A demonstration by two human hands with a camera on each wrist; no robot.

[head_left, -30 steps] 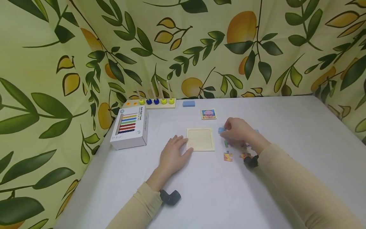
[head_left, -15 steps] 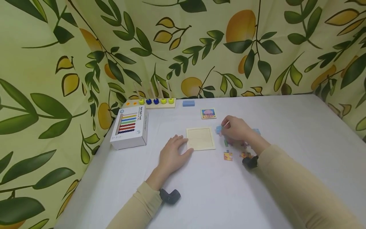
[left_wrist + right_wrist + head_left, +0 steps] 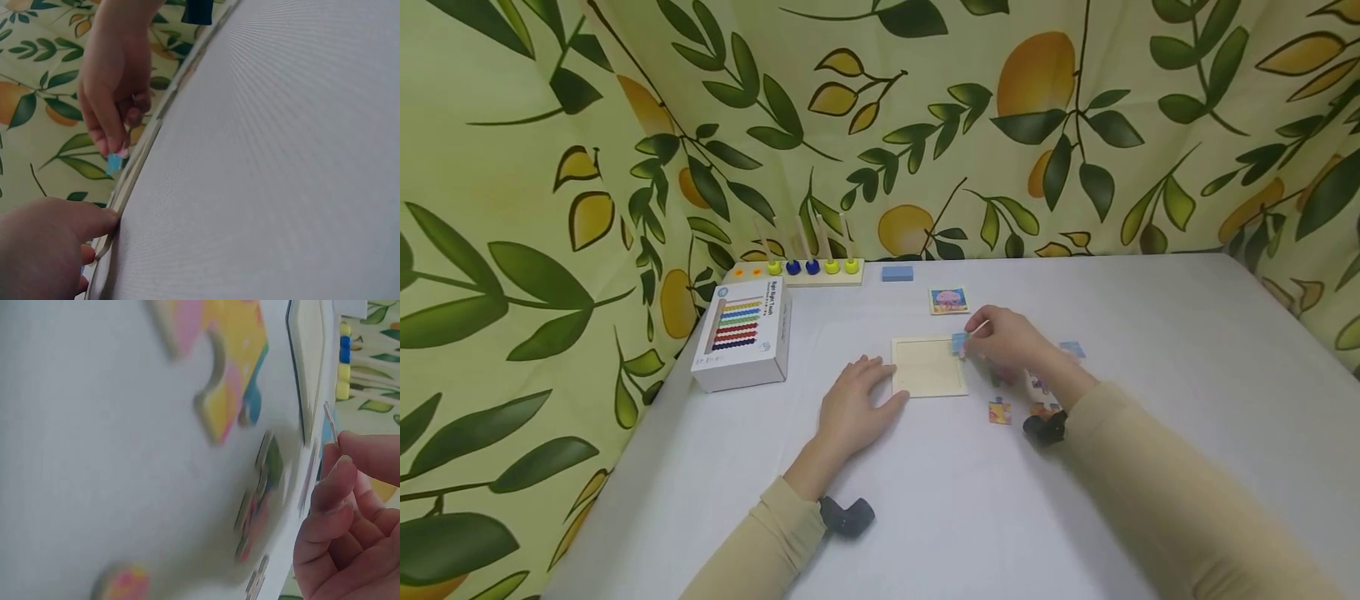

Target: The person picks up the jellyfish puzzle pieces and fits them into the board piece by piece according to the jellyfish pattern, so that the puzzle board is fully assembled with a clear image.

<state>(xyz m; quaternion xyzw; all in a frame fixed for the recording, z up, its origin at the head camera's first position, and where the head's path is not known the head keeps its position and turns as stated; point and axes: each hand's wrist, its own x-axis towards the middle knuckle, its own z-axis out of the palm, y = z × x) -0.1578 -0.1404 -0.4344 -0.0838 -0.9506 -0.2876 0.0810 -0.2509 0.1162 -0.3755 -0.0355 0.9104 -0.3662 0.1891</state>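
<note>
My right hand (image 3: 1006, 340) pinches a light blue jigsaw piece (image 3: 958, 343) between thumb and fingertips, over the top right corner of a pale wooden puzzle tray (image 3: 928, 367). The left wrist view shows the piece's blue face (image 3: 114, 164) and a bit of pink by the fingertips. My left hand (image 3: 855, 406) rests on the table with spread fingers, its thumb and forefinger touching the tray's lower left edges. Several loose jigsaw pieces lie right of the tray, among them a yellow-orange piece (image 3: 999, 412) and a blue piece (image 3: 1072, 349); my right hand and wrist partly cover others.
Behind the tray lies a small pink-and-blue picture card (image 3: 949, 300), with a blue block (image 3: 897, 273) further back. A white abacus box (image 3: 742, 335) stands at left, before a wooden peg base (image 3: 824, 280) with yellow and blue beads. A patterned cloth (image 3: 925, 125) hangs behind the table.
My right hand has moved left with the light blue jigsaw piece, from the loose pieces to over the tray's corner. My left hand has stayed at the tray's edge.
</note>
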